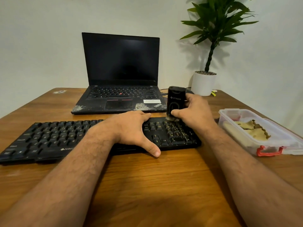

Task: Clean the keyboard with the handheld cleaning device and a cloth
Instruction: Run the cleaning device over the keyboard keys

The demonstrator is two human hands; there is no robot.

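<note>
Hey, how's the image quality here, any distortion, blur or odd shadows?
Head view: wide-angle bending curves the keyboard and table edges; the plant throws a soft shadow on the wall; the laptop screen is dark, faint glare; both hands look sharp.

A wooden table [147, 185] stands against a plain pale wall [41, 38].

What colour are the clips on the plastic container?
Red: the clip on the clear plastic container shows plainly in the head view.
</note>
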